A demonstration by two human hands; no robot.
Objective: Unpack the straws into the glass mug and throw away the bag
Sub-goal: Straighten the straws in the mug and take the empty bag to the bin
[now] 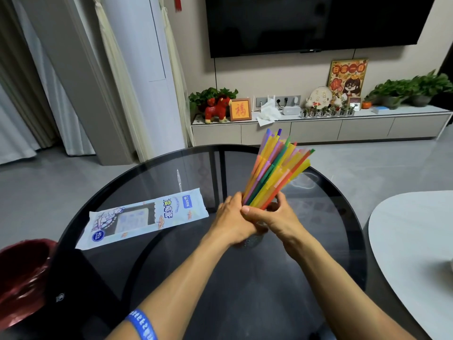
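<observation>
A bunch of colourful straws point(277, 170) stands fanned out and leaning right, its lower ends inside a glass mug point(255, 239) that is mostly hidden behind my hands. My left hand point(232, 217) wraps around the left side of the bundle at the mug's mouth. My right hand point(277, 217) grips the bundle from the right, thumb laid over my left fingers. The flattened white and blue straw bag point(144, 217) lies on the round dark glass table point(171, 278), to the left of my hands and apart from them.
A bin with a dark red liner point(22, 278) stands at the table's lower left. A white table point(414, 241) sits to the right. A thin strip of clear plastic point(179, 179) lies behind the bag. A TV cabinet with ornaments lines the far wall.
</observation>
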